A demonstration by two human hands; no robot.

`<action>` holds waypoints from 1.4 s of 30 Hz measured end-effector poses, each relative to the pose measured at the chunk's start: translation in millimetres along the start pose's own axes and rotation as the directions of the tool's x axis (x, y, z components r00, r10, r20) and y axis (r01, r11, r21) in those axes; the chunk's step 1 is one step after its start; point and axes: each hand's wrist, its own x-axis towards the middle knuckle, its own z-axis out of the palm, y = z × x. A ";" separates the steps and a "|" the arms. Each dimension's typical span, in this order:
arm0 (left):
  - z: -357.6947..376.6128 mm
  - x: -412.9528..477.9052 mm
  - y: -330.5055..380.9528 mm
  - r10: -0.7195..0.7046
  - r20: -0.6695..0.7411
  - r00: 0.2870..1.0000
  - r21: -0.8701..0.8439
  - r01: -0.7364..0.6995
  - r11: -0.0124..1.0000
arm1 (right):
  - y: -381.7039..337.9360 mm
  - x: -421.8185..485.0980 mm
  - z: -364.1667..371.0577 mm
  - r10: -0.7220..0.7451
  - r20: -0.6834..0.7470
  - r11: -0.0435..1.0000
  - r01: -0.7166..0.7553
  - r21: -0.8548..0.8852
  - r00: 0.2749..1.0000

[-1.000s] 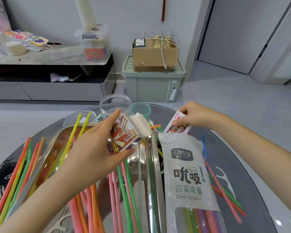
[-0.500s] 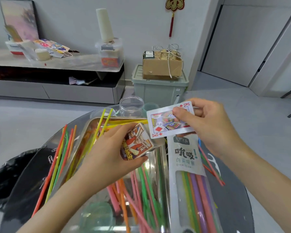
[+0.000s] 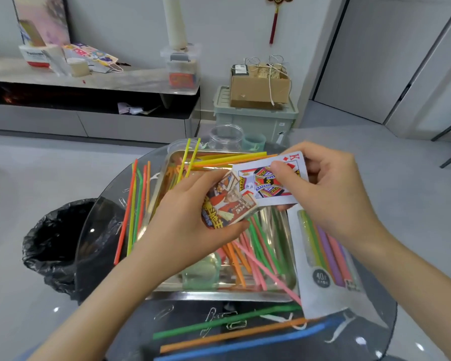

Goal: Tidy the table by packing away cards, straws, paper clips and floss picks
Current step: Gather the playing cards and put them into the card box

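Note:
My left hand (image 3: pixel 190 217) grips a small red-printed card box (image 3: pixel 228 201) above the metal tray (image 3: pixel 219 293). My right hand (image 3: pixel 328 186) pinches a king of diamonds card (image 3: pixel 261 183), whose left end touches the box's open top. Coloured straws (image 3: pixel 248 254) lie in the tray, more straws (image 3: pixel 134 207) lie left of it, and three long ones (image 3: pixel 235 332) lie at the near edge. A straw bag (image 3: pixel 326 267) lies right of the tray. Paper clips (image 3: pixel 235 323) and white floss picks (image 3: pixel 341 329) are scattered on the glass table (image 3: pixel 182 324) in front.
A clear jar (image 3: pixel 225 136) and a green cup (image 3: pixel 254 143) stand behind the tray. A black bin bag (image 3: pixel 55 243) sits on the floor left of the table. Beyond are a green storage crate (image 3: pixel 255 118) with a cardboard box and a low cabinet (image 3: pixel 89 100).
My right hand lifted the king of diamonds from the far side of the table and carried it to the card box in my left hand. The view tilted so the near table edge shows.

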 end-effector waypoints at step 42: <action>14.0 -1.7 -16.8 0.039 -0.021 0.999 -0.087 -0.041 0.995 | 21.5 -31.2 4.9 0.368 0.069 0.889 -0.329 -0.319 0.927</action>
